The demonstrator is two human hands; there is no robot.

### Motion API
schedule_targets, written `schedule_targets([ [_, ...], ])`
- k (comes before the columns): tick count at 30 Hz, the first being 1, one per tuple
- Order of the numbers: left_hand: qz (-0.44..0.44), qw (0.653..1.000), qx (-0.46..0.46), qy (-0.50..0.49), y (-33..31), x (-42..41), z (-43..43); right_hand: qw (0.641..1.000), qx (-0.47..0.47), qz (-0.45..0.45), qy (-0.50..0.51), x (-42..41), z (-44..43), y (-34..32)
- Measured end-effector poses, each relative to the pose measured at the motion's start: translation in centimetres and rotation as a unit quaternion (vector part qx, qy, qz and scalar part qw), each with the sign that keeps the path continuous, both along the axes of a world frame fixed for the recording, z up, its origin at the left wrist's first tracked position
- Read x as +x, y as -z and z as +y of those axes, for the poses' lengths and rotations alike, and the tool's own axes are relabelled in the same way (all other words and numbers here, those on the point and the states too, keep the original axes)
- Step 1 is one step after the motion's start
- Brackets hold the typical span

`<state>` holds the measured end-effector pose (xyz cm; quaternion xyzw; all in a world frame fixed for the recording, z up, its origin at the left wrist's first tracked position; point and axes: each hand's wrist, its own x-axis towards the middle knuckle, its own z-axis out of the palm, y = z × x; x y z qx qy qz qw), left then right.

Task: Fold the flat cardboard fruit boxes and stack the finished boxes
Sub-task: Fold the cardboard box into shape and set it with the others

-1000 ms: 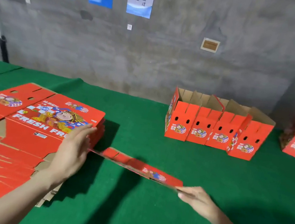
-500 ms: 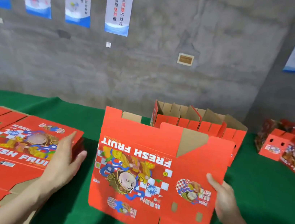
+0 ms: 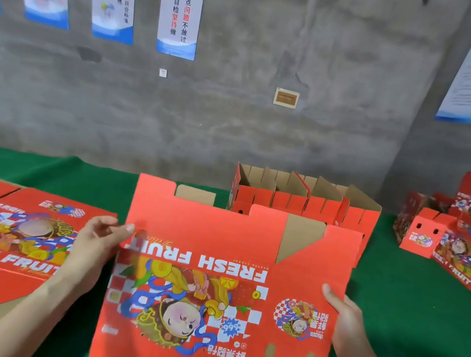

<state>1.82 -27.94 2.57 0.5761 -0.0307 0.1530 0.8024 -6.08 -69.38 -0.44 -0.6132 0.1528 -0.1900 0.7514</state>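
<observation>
A flat box point(image 3: 216, 266) is held upright at 6 o'clock, its print upside down and facing the person. The left hand point(image 3: 94, 246) pinches its 9 o'clock edge; the right hand point(image 3: 344, 323) grips its 3 o'clock edge, thumb on the front. On the table point(image 3: 404, 323), a stack point(image 3: 8, 237) of flat boxes lies at 9 o'clock, a row point(image 3: 301, 199) of folded boxes stands at 12 o'clock behind the held one, and a pile point(image 3: 461, 240) of more sits at 2 o'clock

green table point(image 3: 404, 323); flat boxes point(image 3: 8, 237) left; folded boxes point(image 3: 306, 200) back
</observation>
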Motion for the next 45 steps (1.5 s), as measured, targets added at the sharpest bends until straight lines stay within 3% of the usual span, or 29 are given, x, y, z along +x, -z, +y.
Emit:
schedule_targets([
  [6,0.001,0.988,0.016,0.153,-0.3,-0.8,0.4,0.999,-0.032,0.013,-0.024,1.2,-0.1,1.3],
  [11,0.025,0.996,0.013,0.083,0.8,-1.3,0.8,0.997,-0.044,0.037,-0.053,1.8,0.9,1.7],
  [14,0.036,0.997,0.018,0.065,1.7,-1.4,1.2,0.981,-0.187,0.036,0.030,1.9,2.0,1.3],
  [16,0.036,0.997,0.025,0.070,2.0,-1.5,1.1,0.924,-0.350,0.003,0.152,1.8,3.2,0.5],
  [17,0.035,0.996,0.024,0.078,1.9,-1.7,1.0,0.897,-0.409,-0.041,0.166,1.7,4.2,-0.1],
  [20,0.036,0.993,0.012,0.115,1.4,-2.2,0.5,0.866,-0.487,-0.105,0.037,1.6,7.4,-2.2],
  [26,0.014,0.988,-0.015,0.155,0.2,-2.9,-0.3,0.909,-0.413,-0.007,-0.061,2.6,10.2,-5.2],
  [31,0.001,0.989,0.011,0.151,0.2,-3.0,0.4,0.847,-0.496,0.108,-0.160,2.1,10.2,-7.0],
  [33,0.002,0.985,0.025,0.170,0.0,-3.1,1.0,0.850,-0.477,0.123,-0.190,1.9,10.2,-7.7],
  [37,0.024,0.976,0.071,0.205,-1.3,-3.2,1.7,0.862,-0.457,0.095,-0.199,1.5,9.9,-8.6],
  [40,0.050,0.967,0.108,0.225,-3.0,-3.5,1.5,0.880,-0.449,0.035,-0.151,1.7,9.4,-8.7],
  [45,0.021,0.918,0.327,0.223,-6.4,-3.7,0.7,0.896,-0.439,-0.014,-0.064,1.6,8.2,-8.7],
])
